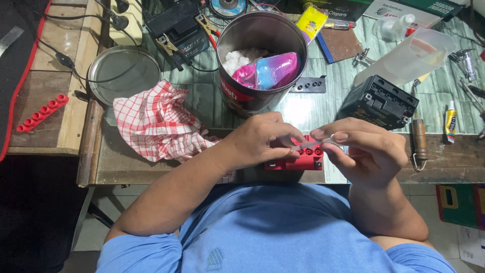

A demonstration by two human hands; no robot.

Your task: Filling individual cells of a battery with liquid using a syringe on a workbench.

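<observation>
My left hand and my right hand meet over the front edge of the workbench. Together they pinch a thin, pale grey strip between thumbs and fingers. Just below the strip lies a red plastic block with a row of round holes, partly hidden by my left fingers. A small black battery case with open cells rests behind my right hand.
A metal tin holds pink and blue plastic bags and white wadding. A red-checked cloth lies to the left, a round tin lid behind it. A red strip of caps, glue tube, clear jug and tools surround them.
</observation>
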